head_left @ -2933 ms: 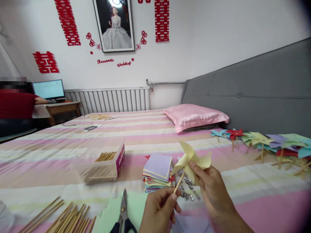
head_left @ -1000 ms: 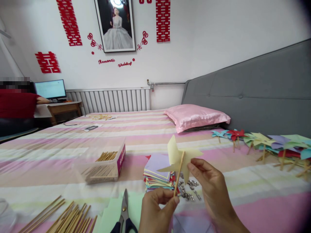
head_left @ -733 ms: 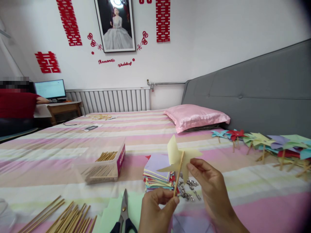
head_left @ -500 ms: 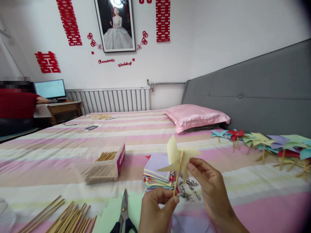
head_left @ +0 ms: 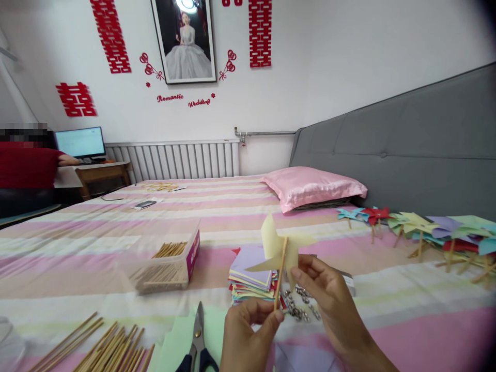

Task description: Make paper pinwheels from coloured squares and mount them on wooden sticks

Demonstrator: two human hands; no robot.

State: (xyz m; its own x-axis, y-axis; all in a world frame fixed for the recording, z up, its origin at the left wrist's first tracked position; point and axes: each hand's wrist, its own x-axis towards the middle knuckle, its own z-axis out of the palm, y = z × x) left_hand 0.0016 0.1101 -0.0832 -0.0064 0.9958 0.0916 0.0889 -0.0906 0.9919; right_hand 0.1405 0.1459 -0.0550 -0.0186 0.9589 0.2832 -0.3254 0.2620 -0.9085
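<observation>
A pale yellow paper pinwheel [head_left: 271, 243] on a thin wooden stick is held up over the bed. Its stick's lower end is pinched between the thumb and fingers of my left hand [head_left: 251, 330]. With thumb and forefinger my right hand [head_left: 329, 297] grips the lower right blade of the pinwheel. Behind them lies a stack of coloured paper squares [head_left: 251, 279]. Small metal pieces [head_left: 296, 310] lie beside the stack, partly behind my right hand. Scissors [head_left: 199, 336] with dark handles rest on green paper [head_left: 174, 330], left of my left hand.
Loose sticks [head_left: 112, 351] lie at the front left, behind them a clear box [head_left: 163, 279] of sticks. Finished pinwheels [head_left: 422, 227] line the right side near the headboard [head_left: 406, 139]. A pink pillow [head_left: 313, 186] is farther back. A person in red [head_left: 27, 165] sits at a desk.
Both hands and the pinwheel have shifted slightly left. A grey and white object behind my right hand has come into view.
</observation>
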